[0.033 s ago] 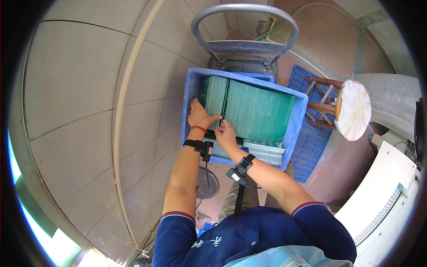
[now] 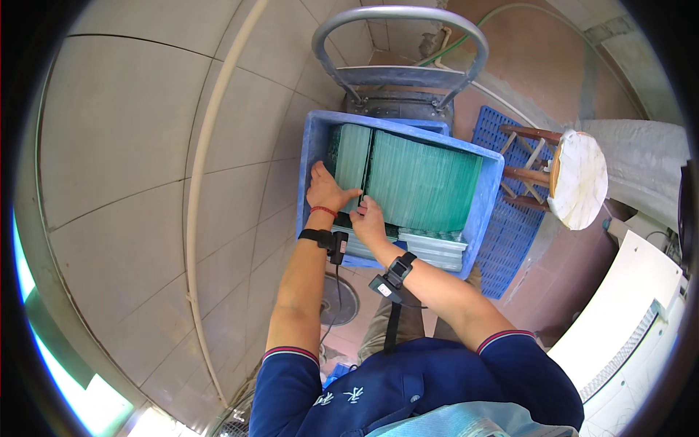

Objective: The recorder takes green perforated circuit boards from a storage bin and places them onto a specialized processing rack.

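A blue plastic crate (image 2: pixel 492 186) holds thin greenish glass sheets standing on edge in tight rows. A dark gap parts a narrow left stack of glass sheets (image 2: pixel 354 149) from a wide right stack of glass sheets (image 2: pixel 426 182). My left hand (image 2: pixel 329 191) spans the near end of the narrow stack, fingers along its left side and thumb toward the gap. Close to that thumb, my right hand (image 2: pixel 370 220) has its fingers bent together at the gap; what lies between them is hidden. More glass sheets (image 2: pixel 433 251) lie along the crate's near side.
Behind the crate rises the grey handle of a cart (image 2: pixel 400 13). To the right are a blue slatted mat (image 2: pixel 502 247) and a wooden stool (image 2: pixel 579 180) with a pale round seat. A tiled wall (image 2: pixel 131 131) with a pipe (image 2: pixel 195 211) runs along the left.
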The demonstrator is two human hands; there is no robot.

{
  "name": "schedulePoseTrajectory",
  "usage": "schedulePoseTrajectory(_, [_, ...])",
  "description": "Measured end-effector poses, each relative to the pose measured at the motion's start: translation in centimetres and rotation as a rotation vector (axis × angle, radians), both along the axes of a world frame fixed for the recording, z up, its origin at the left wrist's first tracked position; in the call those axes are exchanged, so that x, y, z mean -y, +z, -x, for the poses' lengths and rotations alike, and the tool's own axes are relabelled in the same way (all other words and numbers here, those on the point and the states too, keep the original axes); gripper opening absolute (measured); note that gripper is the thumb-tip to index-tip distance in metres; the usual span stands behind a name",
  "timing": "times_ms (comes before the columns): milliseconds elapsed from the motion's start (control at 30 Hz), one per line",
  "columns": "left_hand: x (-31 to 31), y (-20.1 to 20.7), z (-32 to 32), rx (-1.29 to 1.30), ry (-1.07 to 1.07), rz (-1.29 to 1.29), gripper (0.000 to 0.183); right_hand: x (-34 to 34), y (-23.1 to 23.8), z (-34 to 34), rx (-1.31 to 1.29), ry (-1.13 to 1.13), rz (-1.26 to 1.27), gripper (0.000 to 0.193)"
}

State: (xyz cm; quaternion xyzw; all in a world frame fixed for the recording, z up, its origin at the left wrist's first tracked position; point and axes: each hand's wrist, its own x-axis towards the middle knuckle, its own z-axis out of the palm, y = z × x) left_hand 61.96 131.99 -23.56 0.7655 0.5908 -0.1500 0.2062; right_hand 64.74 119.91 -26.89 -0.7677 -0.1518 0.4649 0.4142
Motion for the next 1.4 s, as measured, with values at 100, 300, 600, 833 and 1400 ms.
schedulePoseTrajectory(100, [-0.3, 0.3, 0.1, 0.023, 0.015, 0.032, 0.112, -0.5, 0.1, 0.9, -0.01, -0.058, -0.034, 0.058])
schedulePoseTrajectory(300, [-1.6, -0.2, 1.7, 0.079, 0.028, 0.097, 0.112, -1.3, 0.2, 1.7, 0.011, -0.027, -0.021, 0.056])
schedulePoseTrajectory(600, [-1.0, 0.2, -2.1, 0.105, -0.028, -0.044, 0.117, -1.4, -0.7, 2.0, 0.016, -0.039, -0.074, 0.044])
schedulePoseTrajectory(833, [-0.8, -0.8, -3.7, -0.025, 0.009, -0.065, 0.108, -1.2, -2.6, 1.3, -0.16, -0.123, -0.145, 0.028])
schedulePoseTrajectory(1400, [-1.7, -1.3, -2.7, -0.045, -0.011, -0.073, 0.069, 8.0, -1.2, -6.9, -0.241, 0.001, -0.25, 0.023])
